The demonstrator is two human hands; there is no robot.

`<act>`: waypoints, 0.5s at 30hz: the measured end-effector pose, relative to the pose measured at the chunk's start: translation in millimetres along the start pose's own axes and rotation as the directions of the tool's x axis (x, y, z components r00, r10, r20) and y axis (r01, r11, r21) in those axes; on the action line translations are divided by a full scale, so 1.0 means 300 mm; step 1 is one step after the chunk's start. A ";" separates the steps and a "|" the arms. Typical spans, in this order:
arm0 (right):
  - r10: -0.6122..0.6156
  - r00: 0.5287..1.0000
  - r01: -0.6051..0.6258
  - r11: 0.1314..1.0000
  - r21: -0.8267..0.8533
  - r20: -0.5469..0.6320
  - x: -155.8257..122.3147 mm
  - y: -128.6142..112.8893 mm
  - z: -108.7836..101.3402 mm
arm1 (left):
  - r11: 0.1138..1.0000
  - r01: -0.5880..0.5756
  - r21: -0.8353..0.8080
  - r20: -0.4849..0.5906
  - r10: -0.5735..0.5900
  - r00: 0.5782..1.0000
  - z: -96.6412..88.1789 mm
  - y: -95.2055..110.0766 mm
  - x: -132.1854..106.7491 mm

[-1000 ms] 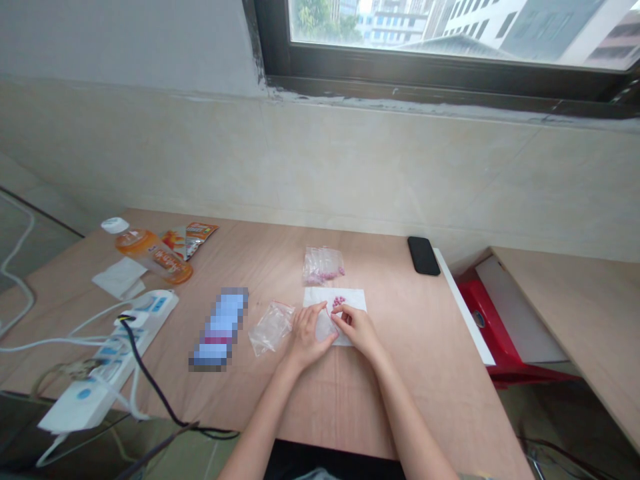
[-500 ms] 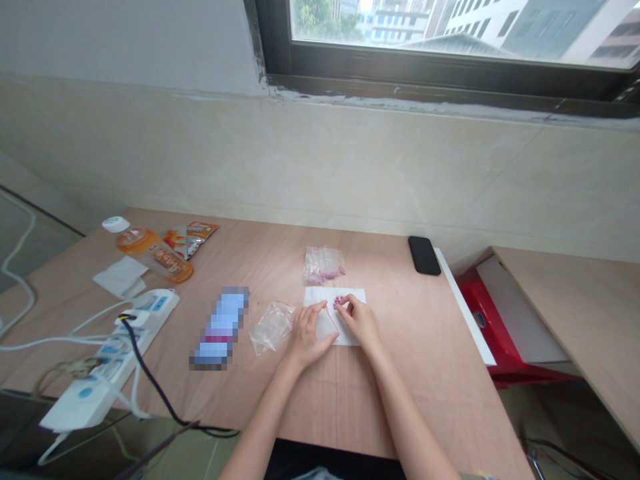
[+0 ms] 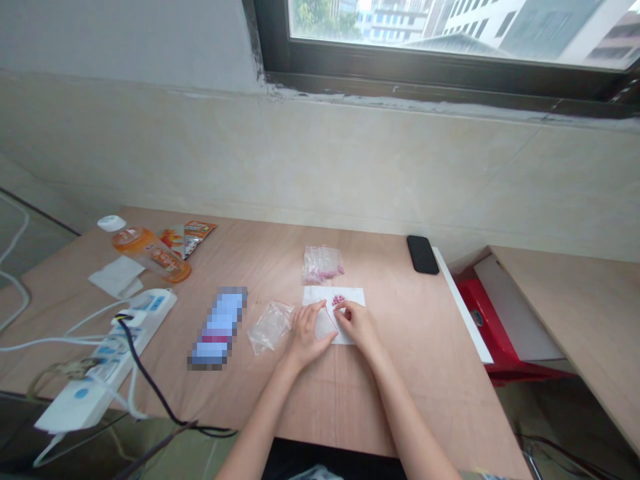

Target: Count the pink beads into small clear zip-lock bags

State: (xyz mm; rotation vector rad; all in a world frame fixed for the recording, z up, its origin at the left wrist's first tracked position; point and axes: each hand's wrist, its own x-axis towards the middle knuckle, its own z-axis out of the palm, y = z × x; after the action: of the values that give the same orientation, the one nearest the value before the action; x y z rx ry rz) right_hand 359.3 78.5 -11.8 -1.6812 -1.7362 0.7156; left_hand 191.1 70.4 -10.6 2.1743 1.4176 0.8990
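A white sheet of paper (image 3: 356,294) lies in front of me with a small heap of pink beads (image 3: 339,300) on it. My left hand (image 3: 304,333) grips a small clear zip bag (image 3: 325,323) between thumb and fingers, its red-edged mouth facing right. At that mouth is my right hand (image 3: 361,324), thumb and forefinger pinched together; whatever sits between the tips is too small to make out. Behind the paper lie filled zip bags (image 3: 323,263) with pink beads inside. Left of my left hand is a pile of clear bags (image 3: 270,328).
A phone with a blurred-out screen (image 3: 219,327) lies at left, near a white power strip (image 3: 107,363) with cables. An orange drink bottle (image 3: 153,253), a tissue (image 3: 117,277) and a snack packet (image 3: 197,235) are farther back. A black phone (image 3: 423,255) rests at right.
My right hand's pinched fingertips have moved from the bead heap down toward the bag's mouth, leaving the heap in fuller view. My left hand stays in place.
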 end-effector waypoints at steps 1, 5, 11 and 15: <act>-0.003 1.000 0.003 1.000 0.003 0.009 0.000 0.001 0.001 | 1.000 -0.001 0.000 0.003 0.001 1.000 0.001 -0.001 0.000; 0.007 1.000 -0.007 1.000 -0.003 0.019 0.001 -0.003 -0.001 | 1.000 -0.005 0.003 0.008 0.005 1.000 0.002 -0.005 -0.001; 0.033 0.999 -0.033 0.999 0.030 0.023 0.001 -0.013 -0.013 | 1.000 0.007 -0.001 0.018 -0.007 1.000 0.000 -0.003 -0.001; 0.047 0.998 -0.052 0.993 0.107 0.049 0.004 -0.016 -0.023 | 1.000 -0.005 -0.003 0.003 0.005 1.000 0.000 -0.003 -0.001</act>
State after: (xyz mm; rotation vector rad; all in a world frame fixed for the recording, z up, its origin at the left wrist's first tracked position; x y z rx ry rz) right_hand 361.2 79.3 -3.6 -1.6501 -1.6615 0.8625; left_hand 190.5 70.3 -11.3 2.1771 1.4085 0.8983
